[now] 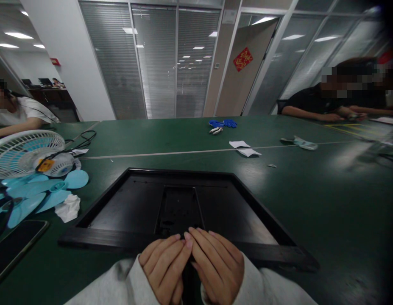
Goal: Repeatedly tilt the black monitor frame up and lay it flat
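Observation:
A wide black plastic panel [120, 207] with a raised rim lies on the green table in front of me; it looks like a monitor's back cover. A narrow rectangular recess runs down its middle. My left hand [166, 264] and my right hand [217, 262] meet at the middle of its near rim. The fingers of both are bent, pressed together and closed over that rim, with the fingertips almost touching. My thumbs and whatever lies under the palms are hidden. A dark strip shows between the two hands.
On the left are a white fan grille [21, 140], light-blue fan blades [37, 190], crumpled tissue [68, 207] and a dark phone-like slab [16, 245]. Blue gloves [226, 123], white paper [243, 148] and a plastic packet [304, 143] lie farther back. People sit at both sides.

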The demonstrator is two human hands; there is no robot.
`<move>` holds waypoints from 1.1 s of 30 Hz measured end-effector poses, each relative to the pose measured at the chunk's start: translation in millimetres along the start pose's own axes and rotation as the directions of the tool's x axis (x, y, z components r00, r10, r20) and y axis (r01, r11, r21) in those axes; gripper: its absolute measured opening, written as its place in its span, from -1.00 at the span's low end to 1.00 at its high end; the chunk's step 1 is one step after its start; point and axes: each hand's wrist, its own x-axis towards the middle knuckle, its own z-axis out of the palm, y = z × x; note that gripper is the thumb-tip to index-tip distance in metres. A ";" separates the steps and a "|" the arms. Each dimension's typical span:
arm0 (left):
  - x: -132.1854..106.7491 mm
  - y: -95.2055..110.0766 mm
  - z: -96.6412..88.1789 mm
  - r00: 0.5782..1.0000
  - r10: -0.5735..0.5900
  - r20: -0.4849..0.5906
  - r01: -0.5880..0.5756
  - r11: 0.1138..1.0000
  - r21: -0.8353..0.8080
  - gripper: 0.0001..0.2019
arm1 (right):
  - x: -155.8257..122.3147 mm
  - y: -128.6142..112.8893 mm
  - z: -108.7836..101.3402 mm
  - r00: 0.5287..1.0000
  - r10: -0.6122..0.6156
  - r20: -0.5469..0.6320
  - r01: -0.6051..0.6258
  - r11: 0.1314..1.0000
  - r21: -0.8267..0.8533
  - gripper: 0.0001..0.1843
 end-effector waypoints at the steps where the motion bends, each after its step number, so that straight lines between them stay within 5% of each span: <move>1: 0.2 0.0 0.1 1.000 -0.002 -0.002 0.002 1.000 0.002 -0.61 | 0.2 0.2 0.0 1.000 -0.001 -0.004 0.001 1.000 0.001 -0.62; 33: -0.6 -0.3 1.3 1.000 -0.008 -0.013 0.008 1.000 -0.005 -0.61 | 3.3 1.2 -1.9 1.000 -0.013 0.000 0.013 1.000 0.001 -0.61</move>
